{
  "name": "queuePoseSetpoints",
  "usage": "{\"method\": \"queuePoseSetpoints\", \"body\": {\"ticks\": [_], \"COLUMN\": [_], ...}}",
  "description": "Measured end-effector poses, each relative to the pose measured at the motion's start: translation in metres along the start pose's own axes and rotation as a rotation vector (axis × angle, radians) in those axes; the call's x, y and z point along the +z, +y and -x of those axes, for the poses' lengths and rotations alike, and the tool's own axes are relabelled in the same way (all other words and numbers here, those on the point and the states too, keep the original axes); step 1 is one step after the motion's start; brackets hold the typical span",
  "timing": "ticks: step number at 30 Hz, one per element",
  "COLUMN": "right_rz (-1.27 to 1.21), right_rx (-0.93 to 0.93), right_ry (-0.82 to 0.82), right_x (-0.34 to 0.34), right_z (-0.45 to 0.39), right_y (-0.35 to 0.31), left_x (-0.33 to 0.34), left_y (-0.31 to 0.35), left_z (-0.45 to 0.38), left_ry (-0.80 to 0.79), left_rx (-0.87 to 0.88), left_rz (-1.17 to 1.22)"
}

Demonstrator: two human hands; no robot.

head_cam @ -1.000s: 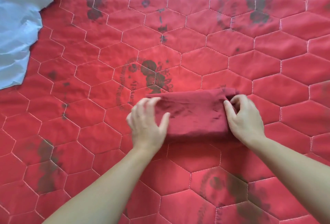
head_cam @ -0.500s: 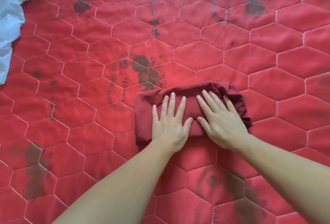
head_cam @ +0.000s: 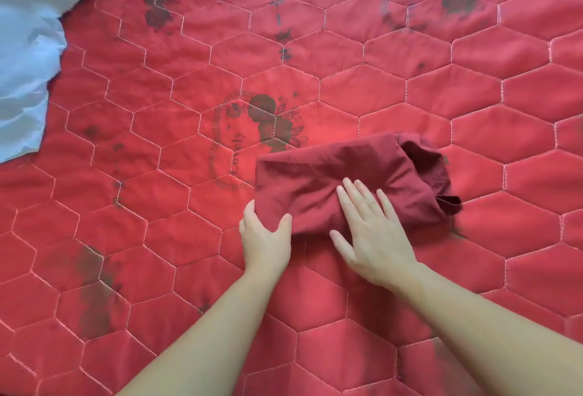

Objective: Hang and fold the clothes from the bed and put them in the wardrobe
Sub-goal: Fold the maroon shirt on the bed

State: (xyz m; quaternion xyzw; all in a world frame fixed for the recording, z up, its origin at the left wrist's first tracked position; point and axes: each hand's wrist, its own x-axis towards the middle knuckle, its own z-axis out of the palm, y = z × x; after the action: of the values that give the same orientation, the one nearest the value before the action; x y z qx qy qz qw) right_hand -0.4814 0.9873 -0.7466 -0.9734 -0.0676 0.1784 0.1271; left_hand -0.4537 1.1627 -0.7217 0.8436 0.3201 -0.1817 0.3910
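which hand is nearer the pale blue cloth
Left. The left hand grips the dark red garment's left end, on the side toward the blue cloth; the right hand lies flat farther right.

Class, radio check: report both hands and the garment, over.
Left hand grips folded maroon garment at its corner. Right hand flat on top. Nothing in the way.

A dark red cotton garment (head_cam: 344, 184), folded into a compact, creased rectangle, lies flat on the red quilted bed (head_cam: 473, 118) beneath the right hand's straight fingers (head_cam: 356, 197); its near-left corner sits between the left hand's fingers (head_cam: 250, 215) and thumb, loose layers bunching at its far-right end.
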Motion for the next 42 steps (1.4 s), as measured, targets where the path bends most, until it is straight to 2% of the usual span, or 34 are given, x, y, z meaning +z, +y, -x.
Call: {"method": "queuePoseSetpoints", "body": {"ticks": [4,6,8,11,14,17,21,24,26,28,30,32,33,35,37,38,40,42], "right_rz": [0.055,0.039,-0.062,-0.404,-0.707,-1.005,-1.324,-1.688,-1.673,-1.555,-1.393,-1.203,-1.165,-1.073,-0.977,-0.953,-1.011,-1.202], "right_rx": [0.005,0.045,0.109,0.26,0.267,0.356,0.548,0.567,0.549,0.538,0.514,0.46,0.418,0.336,0.347,0.426,0.724,1.012], "right_ry": [-0.014,0.017,0.071,0.147,0.221,0.202,0.157,0.066,-0.013,0.004,0.09,0.115,0.091,0.024,0.067,0.121,0.157,0.076], "right_x": [-0.008,-0.007,-0.006,-0.01,-0.018,-0.03,-0.032,-0.032,-0.031,-0.027,-0.027,-0.026,-0.027,-0.028,-0.027,-0.026,-0.023,-0.023], "right_z": [0.004,0.003,0.003,0.003,0.01,0.018,0.029,0.038,0.043,0.044,0.043,0.041,0.041,0.041,0.041,0.042,0.047,0.054], "right_y": [-0.007,-0.015,-0.029,-0.042,-0.04,-0.028,-0.007,0.006,0.01,0.01,0.006,-0.001,-0.005,-0.01,-0.011,-0.009,-0.001,0.006], "left_x": [-0.004,-0.007,-0.009,-0.013,-0.004,0.017,0.042,0.052,0.054,0.052,0.047,0.035,0.028,0.013,0.001,-0.004,-0.008,-0.008], "left_y": [0.019,0.031,0.04,0.055,0.068,0.08,0.104,0.109,0.105,0.097,0.089,0.076,0.067,0.05,0.035,0.029,0.023,0.023], "left_z": [-0.004,0.001,0.009,0.026,0.044,0.057,0.062,0.059,0.057,0.055,0.052,0.05,0.048,0.042,0.032,0.027,0.018,0.013], "left_ry": [-0.178,-0.271,-0.3,-0.311,-0.358,-0.489,-0.782,-0.878,-0.895,-0.894,-0.867,-0.748,-0.628,-0.286,0.042,0.143,0.214,0.182], "left_rx": [-0.309,-0.36,-0.272,-0.096,0.12,0.29,0.182,0.076,0.029,0.028,0.02,0.008,-0.006,-0.038,-0.049,-0.064,-0.069,0.106], "left_rz": [0.328,0.458,0.508,0.497,0.392,0.308,0.259,0.203,0.196,0.201,0.296,0.43,0.493,0.555,0.523,0.478,0.3,0.003]}}
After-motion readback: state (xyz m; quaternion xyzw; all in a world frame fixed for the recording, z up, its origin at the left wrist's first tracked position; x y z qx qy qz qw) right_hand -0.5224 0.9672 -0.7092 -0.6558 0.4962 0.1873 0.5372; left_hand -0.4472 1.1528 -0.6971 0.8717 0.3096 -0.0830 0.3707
